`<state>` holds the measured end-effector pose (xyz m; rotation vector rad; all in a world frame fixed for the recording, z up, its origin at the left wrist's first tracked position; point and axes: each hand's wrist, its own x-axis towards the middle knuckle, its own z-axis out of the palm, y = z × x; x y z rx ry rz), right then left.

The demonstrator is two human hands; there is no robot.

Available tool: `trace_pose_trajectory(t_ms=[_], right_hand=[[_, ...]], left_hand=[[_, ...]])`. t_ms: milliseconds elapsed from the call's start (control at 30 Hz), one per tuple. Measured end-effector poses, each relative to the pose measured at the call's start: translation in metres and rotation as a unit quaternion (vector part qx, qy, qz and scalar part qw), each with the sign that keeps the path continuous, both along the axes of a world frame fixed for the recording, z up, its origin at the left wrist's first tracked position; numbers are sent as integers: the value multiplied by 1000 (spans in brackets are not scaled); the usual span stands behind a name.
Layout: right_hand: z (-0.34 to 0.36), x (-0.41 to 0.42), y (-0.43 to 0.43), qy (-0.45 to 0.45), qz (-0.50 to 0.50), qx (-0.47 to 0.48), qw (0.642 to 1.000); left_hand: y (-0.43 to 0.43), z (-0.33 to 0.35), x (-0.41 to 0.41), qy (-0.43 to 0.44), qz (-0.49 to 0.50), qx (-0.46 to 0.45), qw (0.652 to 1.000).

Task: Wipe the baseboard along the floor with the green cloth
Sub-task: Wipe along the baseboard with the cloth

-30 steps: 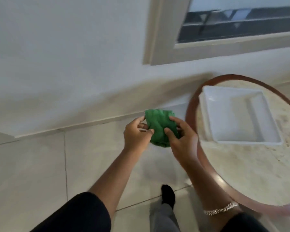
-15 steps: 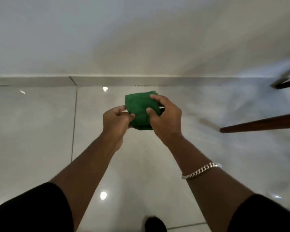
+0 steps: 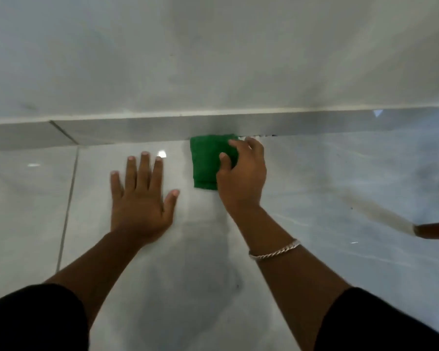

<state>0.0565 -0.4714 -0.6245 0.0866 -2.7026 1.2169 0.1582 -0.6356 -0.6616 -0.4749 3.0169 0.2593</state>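
A folded green cloth (image 3: 205,160) lies on the glossy floor with its far edge against the grey baseboard (image 3: 142,129), which runs left to right at the foot of the white wall. My right hand (image 3: 241,178) grips the cloth from its right side, thumb and fingers on top of it. My left hand (image 3: 141,196) lies flat on the floor tile to the left of the cloth, fingers spread, holding nothing.
A dark wooden table leg (image 3: 433,230) enters from the right edge just above the floor. A tile joint (image 3: 67,211) runs toward me at the left. The wall (image 3: 213,51) fills the upper half of the view.
Both hands held the cloth in the air before. Now I am much lower, the cloth is down at the baseboard in my right hand, and my left hand has let go and rests flat on the floor.
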Motion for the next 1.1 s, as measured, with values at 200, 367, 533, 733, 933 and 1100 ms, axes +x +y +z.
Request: trace_pose_trajectory(t_ms=[200, 367, 533, 733, 933, 1100], right_hand=[[-31, 3, -28, 87, 120, 208, 967], [-35, -23, -2, 145, 167, 241, 945], [-37, -45, 42, 134, 153, 253, 946], [-39, -81, 108, 109, 107, 276, 949], [-31, -62, 53, 32, -60, 251, 966], [-27, -34, -3, 42, -6, 218, 975]], left_hand=[[-6, 1, -11, -20, 0, -23, 1000], [-13, 3, -16, -21, -1, -16, 1000], [-13, 5, -15, -23, -7, -13, 1000], [-14, 4, -15, -20, -8, -14, 1000], [-14, 1, -15, -7, -7, -16, 1000], [-16, 0, -15, -13, -10, -15, 1000]])
